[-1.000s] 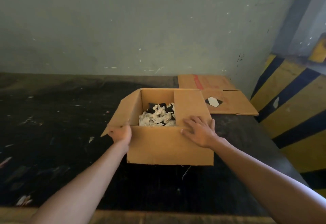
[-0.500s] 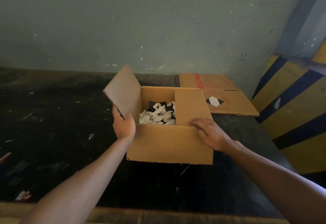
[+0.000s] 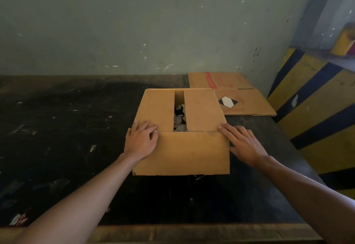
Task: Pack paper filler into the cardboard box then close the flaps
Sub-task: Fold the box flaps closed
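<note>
Both hands (image 3: 141, 142) (image 3: 244, 143) flat, seemingly on flaps (image 3: 201, 109)

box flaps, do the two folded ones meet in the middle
No, a gap between the left flap and right flap shows the paper filler inside.

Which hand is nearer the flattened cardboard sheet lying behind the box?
Right. The right hand rests at the box's near right corner, on the same side as the flattened cardboard sheet. The left hand presses the left flap, across the box from it.
</note>
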